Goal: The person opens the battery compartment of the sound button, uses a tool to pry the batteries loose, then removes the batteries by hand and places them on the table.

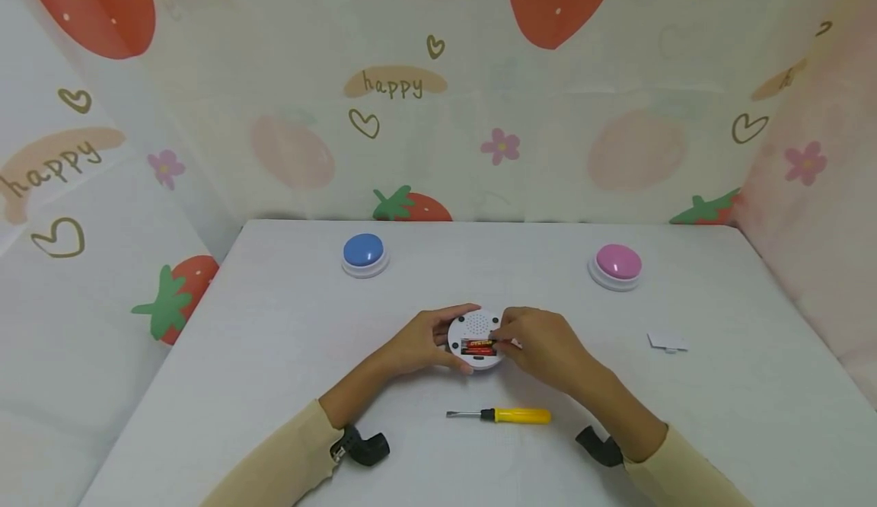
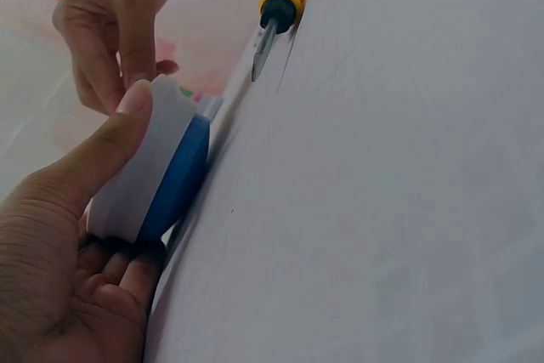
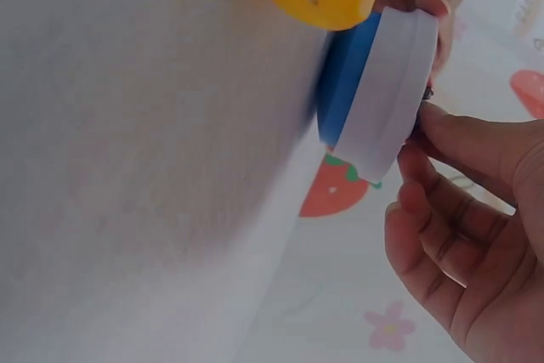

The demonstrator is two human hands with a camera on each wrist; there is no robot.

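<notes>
My left hand grips a round push button by its edge, thumb on the near side. Its white back with small holes and dark feet faces up, while the blue dome points down toward the table. Red batteries lie in the uncovered compartment. At the compartment's right end, the thumb and index finger of my right hand pinch the end of one battery, which their tips largely hide. In front of both hands lies a screwdriver with a yellow handle, tip to the left.
On the white table, a blue push button stands at the back left and a pink one at the back right. A small white cover lies to the right. Strawberry-printed cloth hangs behind.
</notes>
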